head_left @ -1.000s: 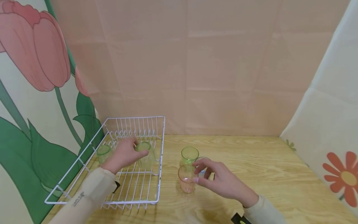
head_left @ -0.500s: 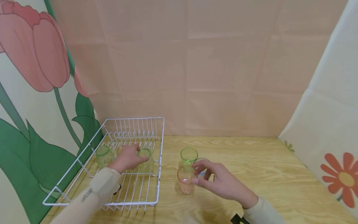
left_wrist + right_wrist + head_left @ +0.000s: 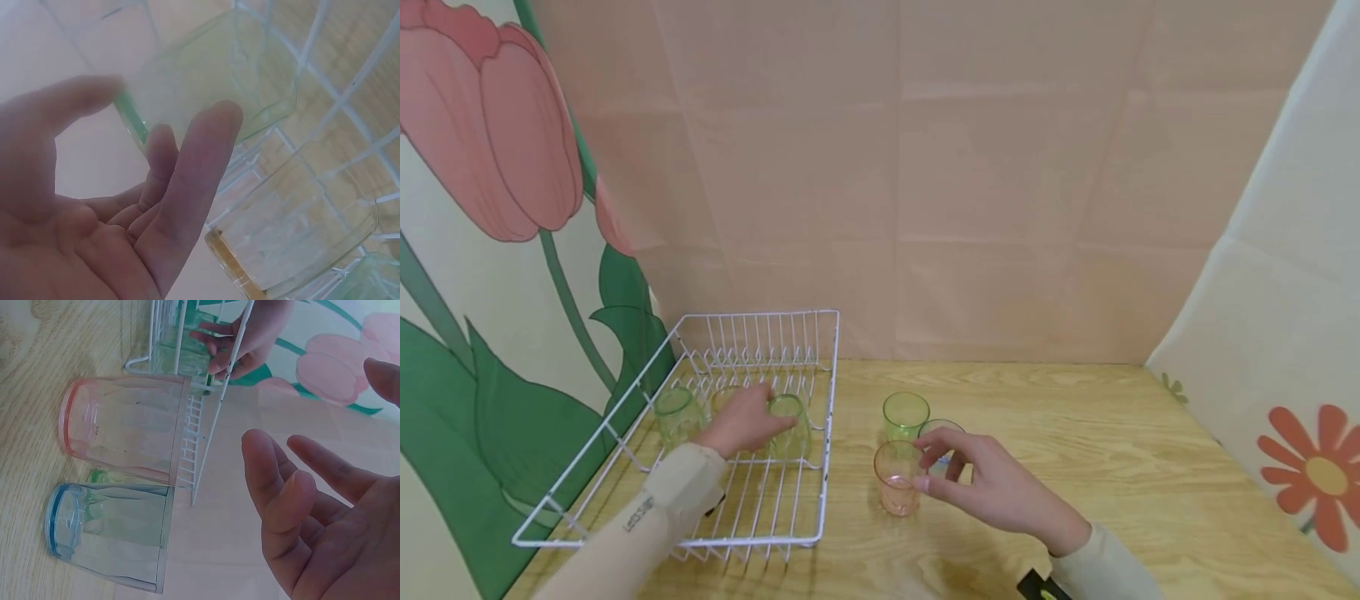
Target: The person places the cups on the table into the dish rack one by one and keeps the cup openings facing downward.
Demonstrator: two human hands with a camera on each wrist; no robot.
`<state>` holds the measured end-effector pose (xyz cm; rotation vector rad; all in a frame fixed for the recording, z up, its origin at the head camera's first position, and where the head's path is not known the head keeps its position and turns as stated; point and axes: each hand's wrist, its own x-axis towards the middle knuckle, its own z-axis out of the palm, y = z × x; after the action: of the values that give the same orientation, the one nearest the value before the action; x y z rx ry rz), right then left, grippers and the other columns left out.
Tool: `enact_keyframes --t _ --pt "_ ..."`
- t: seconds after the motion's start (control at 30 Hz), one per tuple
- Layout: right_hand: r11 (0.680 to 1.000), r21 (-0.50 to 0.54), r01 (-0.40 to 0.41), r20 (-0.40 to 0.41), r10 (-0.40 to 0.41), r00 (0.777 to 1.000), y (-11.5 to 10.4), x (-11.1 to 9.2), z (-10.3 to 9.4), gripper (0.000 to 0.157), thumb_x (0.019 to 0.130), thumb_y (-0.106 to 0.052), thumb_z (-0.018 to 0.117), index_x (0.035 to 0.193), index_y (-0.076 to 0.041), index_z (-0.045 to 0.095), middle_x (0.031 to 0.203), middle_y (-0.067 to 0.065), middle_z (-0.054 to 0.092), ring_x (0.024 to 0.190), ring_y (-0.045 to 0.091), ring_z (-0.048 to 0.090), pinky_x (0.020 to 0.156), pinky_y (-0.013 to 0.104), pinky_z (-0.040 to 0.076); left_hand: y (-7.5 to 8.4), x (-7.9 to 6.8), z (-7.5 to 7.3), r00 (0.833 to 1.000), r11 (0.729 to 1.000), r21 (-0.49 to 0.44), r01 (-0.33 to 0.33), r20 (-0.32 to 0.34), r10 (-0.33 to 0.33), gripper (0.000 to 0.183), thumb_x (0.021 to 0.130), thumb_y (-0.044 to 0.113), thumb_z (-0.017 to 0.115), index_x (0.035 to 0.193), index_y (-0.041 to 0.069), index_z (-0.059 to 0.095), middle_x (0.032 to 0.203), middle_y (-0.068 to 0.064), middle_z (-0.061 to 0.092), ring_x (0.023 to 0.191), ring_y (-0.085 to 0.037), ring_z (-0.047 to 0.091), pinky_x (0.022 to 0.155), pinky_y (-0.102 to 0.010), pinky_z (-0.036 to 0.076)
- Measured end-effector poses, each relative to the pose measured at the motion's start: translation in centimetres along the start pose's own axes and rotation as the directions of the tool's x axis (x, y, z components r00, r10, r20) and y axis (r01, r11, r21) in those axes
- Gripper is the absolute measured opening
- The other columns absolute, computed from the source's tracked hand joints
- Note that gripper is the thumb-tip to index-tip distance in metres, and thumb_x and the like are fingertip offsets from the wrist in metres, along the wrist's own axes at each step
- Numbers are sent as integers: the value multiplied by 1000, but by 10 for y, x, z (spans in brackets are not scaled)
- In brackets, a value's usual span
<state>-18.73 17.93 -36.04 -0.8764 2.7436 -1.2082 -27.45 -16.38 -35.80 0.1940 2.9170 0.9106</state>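
Note:
A clear green glass (image 3: 790,447) stands upside down in the white wire dish rack (image 3: 826,500). My left hand (image 3: 741,422) holds it near its upturned green base, thumb on one side and fingertips on the other. Left of that hand, an amber-based glass (image 3: 294,231) and another green glass (image 3: 679,425) also stand inverted in the rack. My right hand (image 3: 988,483) hovers beside the pink glass (image 3: 895,493) with loosely bent fingers. In the right wrist view a gap shows between those fingers and the pink and blue glasses (image 3: 112,534).
Behind the pink glass, a green glass (image 3: 905,410) stands upright on the wooden table (image 3: 1075,433), near the blue one. A pink cloth backdrop (image 3: 1000,183) hangs at the table's back edge. Flowered cloths flank both sides, the left one close against the rack.
My left hand has lowered the green glass a little into the rack, and the amber glass has come into sight beside it. My right hand has stayed by the pink glass.

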Motion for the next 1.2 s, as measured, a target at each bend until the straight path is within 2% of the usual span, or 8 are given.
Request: enact_keyframes --t 0.2,0.5,0.67,0.83,0.93,1.2 --pt "1000 0 -14 17 14 1000 -1 0 0 36 96 -40 66 126 -21 62 108 -1 70 75 9 62 55 28 50 -5 2 -3 1000 1000 -12 20 -7 -21 57 87 28 75 123 -10 53 93 -16 64 54 -18 60 49 -29 51" --pt "1000 -8 -17 14 17 1000 0 -2 1 38 95 -45 66 125 -22 63 105 -9 68 75 8 62 55 28 50 -10 1 -4 1000 1000 -15 26 -9 -27 60 88 28 74 127 -11 51 108 -23 64 52 -18 58 49 -29 49" --pt "1000 -14 -10 12 10 1000 0 -2 1 37 95 -44 66 125 -22 63 105 -7 69 74 8 61 55 28 50 -12 2 -5 999 999 -19 31 -9 -32 59 89 28 73 127 -12 50 107 -23 63 50 -17 56 47 -28 48" --pt "1000 -19 -8 15 9 1000 1 -1 1 37 95 -45 66 125 -22 63 106 -5 69 75 8 61 55 28 50 -12 1 -6 999 999 -25 45 -8 -45 59 89 27 73 126 -12 50 113 -27 61 51 -18 58 48 -29 49" --pt "1000 -23 -10 15 11 1000 0 -2 1 38 95 -46 65 124 -23 63 106 -7 68 75 8 61 56 28 50 -13 1 -6 999 999 -19 46 -7 -47 60 89 26 72 128 -13 48 117 -29 60 51 -18 58 49 -30 50" --pt "1000 -23 1 11 0 1000 1 -2 0 37 95 -45 66 124 -22 63 106 -3 69 73 7 61 57 27 50 -11 3 -5 999 999 6 52 -6 -52 66 91 29 70 135 -14 46 123 -31 58 52 -17 57 48 -30 50"
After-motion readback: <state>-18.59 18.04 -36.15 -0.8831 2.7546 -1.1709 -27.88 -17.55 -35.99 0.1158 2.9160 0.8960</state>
